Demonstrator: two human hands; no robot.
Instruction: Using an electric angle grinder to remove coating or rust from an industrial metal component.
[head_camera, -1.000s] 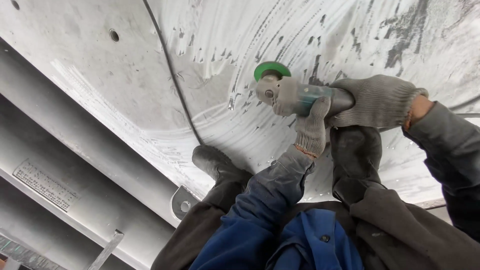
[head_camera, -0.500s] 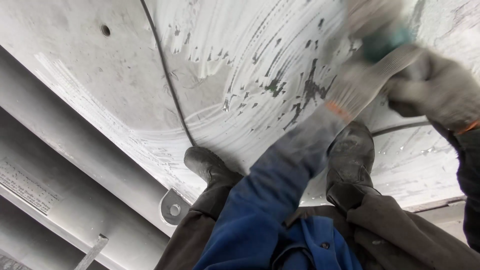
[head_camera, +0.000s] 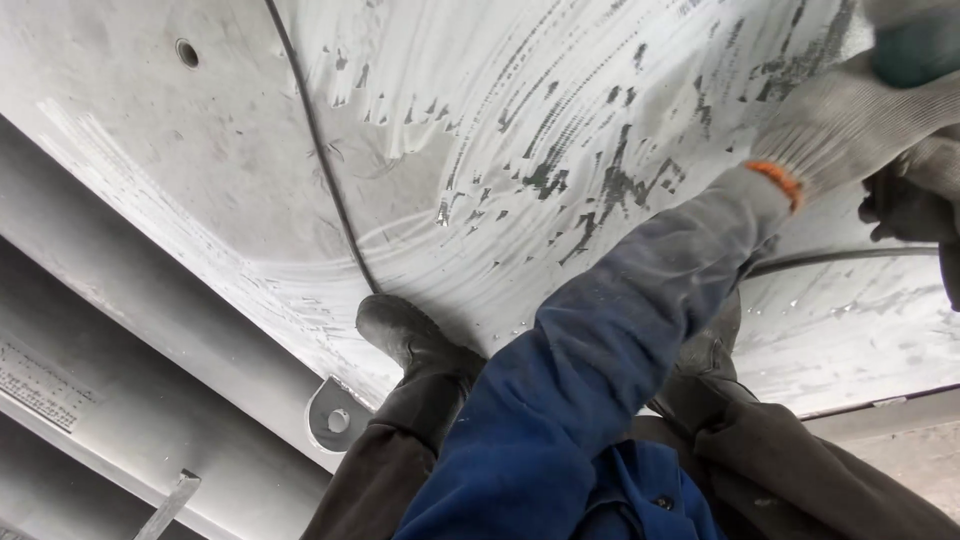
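Underfoot, dusty boots (head_camera: 410, 340) stand on the curved metal plate (head_camera: 200, 170). Past the blue sleeve, the gloved left hand (head_camera: 850, 125) grips the green angle grinder (head_camera: 915, 50) at the top right corner; the right hand (head_camera: 935, 165) steadies it. Ground swirls cover much; dark patches (head_camera: 610, 185) remain. Since earlier, the grinder has swung rightward, upward.

Blurred gloved hands (head_camera: 850, 120) and green tool (head_camera: 915, 55), cut off top right
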